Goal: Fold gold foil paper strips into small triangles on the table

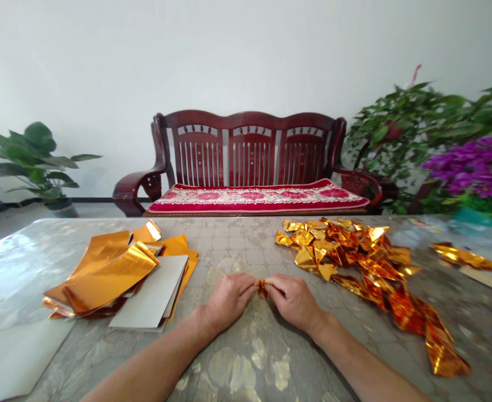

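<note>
Between my two hands, over the middle of the table, is a small piece of gold foil paper (261, 288), mostly hidden by the fingers. My left hand (232, 298) pinches its left end. On the right end, my right hand (295, 300) has thumb and fingers closed. Left of my hands lies a loose stack of gold foil paper sheets (116, 273), some showing their white backs (152, 293). To the right spreads a heap of folded gold foil pieces (346, 251), with several trailing toward the near right.
A patterned cover lies on the table (229, 363). At the near left is a pale sheet (18, 357). One folded foil piece (466, 257) lies far right, near clear plastic. Behind the table stand a wooden bench (250, 148), a potted plant (41, 162) and purple flowers (476, 164).
</note>
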A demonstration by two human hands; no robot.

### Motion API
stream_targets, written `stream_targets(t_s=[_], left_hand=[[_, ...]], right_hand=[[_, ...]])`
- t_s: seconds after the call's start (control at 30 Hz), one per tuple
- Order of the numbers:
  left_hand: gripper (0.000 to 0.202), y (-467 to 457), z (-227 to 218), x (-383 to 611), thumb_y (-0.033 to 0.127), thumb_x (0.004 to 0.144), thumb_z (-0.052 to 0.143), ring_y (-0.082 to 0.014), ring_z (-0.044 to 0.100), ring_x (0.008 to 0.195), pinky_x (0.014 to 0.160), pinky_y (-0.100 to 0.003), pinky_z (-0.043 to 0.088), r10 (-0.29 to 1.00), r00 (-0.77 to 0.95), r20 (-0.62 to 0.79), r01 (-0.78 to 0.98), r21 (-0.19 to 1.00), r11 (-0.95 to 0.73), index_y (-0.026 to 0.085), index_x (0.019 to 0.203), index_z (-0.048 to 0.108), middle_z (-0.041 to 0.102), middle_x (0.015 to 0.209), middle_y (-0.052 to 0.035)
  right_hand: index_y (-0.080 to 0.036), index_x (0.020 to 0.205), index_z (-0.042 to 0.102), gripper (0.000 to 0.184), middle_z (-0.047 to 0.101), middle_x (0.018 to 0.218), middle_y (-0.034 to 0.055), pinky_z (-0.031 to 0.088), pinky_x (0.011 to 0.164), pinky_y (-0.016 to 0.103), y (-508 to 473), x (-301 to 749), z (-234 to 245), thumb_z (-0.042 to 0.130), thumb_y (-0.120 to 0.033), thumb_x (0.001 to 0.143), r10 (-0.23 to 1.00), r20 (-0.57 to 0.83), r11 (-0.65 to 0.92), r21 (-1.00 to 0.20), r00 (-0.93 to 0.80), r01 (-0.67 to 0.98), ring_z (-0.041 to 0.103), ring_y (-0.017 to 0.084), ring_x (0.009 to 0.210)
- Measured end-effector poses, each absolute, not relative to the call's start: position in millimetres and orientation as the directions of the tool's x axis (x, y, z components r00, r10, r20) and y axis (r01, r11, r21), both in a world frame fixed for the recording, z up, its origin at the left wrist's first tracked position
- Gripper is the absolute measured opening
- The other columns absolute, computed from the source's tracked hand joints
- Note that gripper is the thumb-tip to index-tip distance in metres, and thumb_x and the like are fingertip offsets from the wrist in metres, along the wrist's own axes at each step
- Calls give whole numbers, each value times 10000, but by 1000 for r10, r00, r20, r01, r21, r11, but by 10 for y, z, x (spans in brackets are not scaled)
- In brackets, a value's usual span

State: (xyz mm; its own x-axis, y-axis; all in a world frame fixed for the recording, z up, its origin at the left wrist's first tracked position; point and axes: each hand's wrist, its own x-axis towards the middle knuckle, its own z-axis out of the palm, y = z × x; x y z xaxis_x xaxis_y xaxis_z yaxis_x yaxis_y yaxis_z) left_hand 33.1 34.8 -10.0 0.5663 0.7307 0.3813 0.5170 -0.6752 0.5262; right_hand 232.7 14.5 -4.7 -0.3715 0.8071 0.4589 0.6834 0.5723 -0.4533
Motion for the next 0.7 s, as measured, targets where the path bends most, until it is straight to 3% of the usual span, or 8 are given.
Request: stream_targets(t_s=[0.7], left_hand=[[222,358,-114,334,214,953,484,-142,615,754,686,-225,433,727,570,382,521,517,-679,194,817,659,673,781,-27]], right_hand=[[-215,841,675,250,693,745,25,433,649,238,139,2305,-74,461,-221,972,803,452,576,-420,-389,701,637,149,693]])
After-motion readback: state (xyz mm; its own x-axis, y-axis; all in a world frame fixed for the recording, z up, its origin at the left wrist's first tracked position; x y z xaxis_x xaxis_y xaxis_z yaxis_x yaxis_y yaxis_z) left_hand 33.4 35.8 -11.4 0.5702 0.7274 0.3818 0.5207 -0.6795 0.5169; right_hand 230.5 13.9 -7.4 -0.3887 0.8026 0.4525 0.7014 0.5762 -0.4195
